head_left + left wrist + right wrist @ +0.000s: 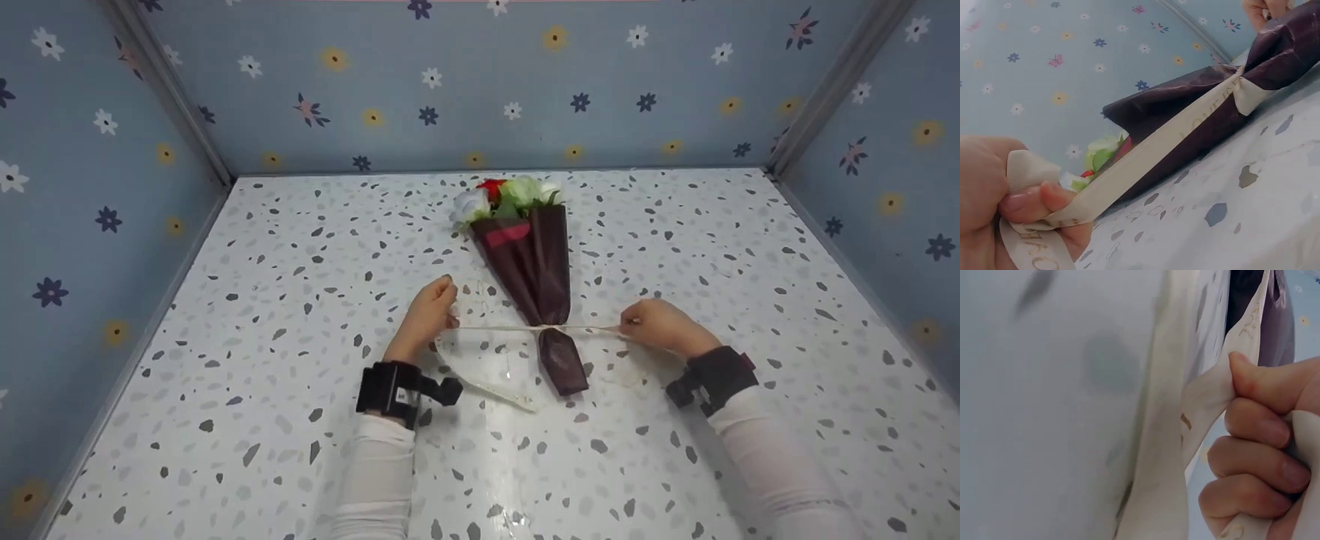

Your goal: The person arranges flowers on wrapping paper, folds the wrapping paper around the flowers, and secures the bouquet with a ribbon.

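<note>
A bouquet wrapped in dark maroon paper point(553, 262) lies on the table, its blossoms point(517, 193) in white, red and pale green toward the back wall. A cream ribbon point(1157, 146) with gold lettering goes round its narrow waist and is drawn straight out to both sides. On the left, my left hand point(429, 315) grips one end, with the ribbon wound about the fingers. My right hand point(664, 326) grips the other end, fingers curled round it and thumb pressing on it in the right wrist view. Below the waist, the wrapped stem end point(562, 364) points toward me.
From my left hand a loose ribbon tail point(495, 391) curves down over the speckled white table point(262, 375). Blue flower-patterned panels point(480, 82) close off the back and both sides. Black wrist cameras point(390, 394) sit on both wrists, over white sleeves.
</note>
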`<state>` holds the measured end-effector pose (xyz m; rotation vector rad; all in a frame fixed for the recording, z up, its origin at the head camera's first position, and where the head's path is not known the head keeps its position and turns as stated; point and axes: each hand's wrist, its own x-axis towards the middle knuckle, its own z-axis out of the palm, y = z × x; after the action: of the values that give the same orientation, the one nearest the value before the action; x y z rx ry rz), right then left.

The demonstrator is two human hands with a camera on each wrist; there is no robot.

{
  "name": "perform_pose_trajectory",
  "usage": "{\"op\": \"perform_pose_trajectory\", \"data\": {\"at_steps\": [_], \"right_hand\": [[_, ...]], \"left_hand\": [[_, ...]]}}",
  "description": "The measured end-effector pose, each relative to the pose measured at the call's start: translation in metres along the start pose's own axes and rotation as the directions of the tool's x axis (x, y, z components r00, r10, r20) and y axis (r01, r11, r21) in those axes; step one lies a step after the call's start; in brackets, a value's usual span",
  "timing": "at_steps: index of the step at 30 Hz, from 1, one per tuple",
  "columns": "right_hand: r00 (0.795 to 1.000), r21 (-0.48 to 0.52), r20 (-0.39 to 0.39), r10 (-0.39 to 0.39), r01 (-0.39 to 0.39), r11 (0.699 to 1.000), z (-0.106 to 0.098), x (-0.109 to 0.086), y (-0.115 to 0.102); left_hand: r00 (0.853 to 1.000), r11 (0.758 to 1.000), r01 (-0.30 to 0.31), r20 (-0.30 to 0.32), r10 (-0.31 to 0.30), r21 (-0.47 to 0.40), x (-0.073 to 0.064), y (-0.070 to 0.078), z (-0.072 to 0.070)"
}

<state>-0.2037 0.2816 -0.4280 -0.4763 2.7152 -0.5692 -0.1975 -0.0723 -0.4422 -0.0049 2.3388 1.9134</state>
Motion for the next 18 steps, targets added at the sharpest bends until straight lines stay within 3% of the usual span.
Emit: {"op": "perform_pose_trajectory", "data": {"at_steps": [3, 7, 9, 12, 15, 18], "right_hand": [[1.000, 0.001, 0.022, 0.010, -0.010, 1.000, -0.001, 0.000, 0.001], [0.999, -0.001, 0.021, 0.036, -0.036, 0.999, 0.000, 0.001, -0.003], [1.000, -0.010, -0.006, 0.023, -0.023, 1.000, 0.001, 0.002, -0.006], [0.998, -0.049, -0.061, -0.017, 0.014, 0.999, 0.003, 0.003, -0.009], [0.993, -0.105, -0.112, -0.026, 0.014, 0.994, 0.001, 0.002, -0.008], [0.990, -0.125, -0.135, 0.030, -0.047, 0.991, -0.003, -0.001, -0.004]], "left_hand": [[0.999, 0.999, 0.034, -0.022, -0.034, -0.009, -0.001, -0.003, -0.006], [0.999, 0.999, 0.025, -0.042, -0.026, -0.027, -0.002, -0.006, -0.010], [0.997, 1.000, 0.012, -0.079, -0.012, 0.005, -0.003, -0.008, -0.013], [0.994, 0.991, 0.010, -0.112, 0.005, 0.132, -0.006, -0.010, -0.016], [0.996, 0.959, 0.012, -0.087, 0.013, 0.284, -0.006, -0.010, -0.019], [0.997, 0.889, 0.041, -0.075, -0.008, 0.456, -0.007, -0.006, -0.020]]}}
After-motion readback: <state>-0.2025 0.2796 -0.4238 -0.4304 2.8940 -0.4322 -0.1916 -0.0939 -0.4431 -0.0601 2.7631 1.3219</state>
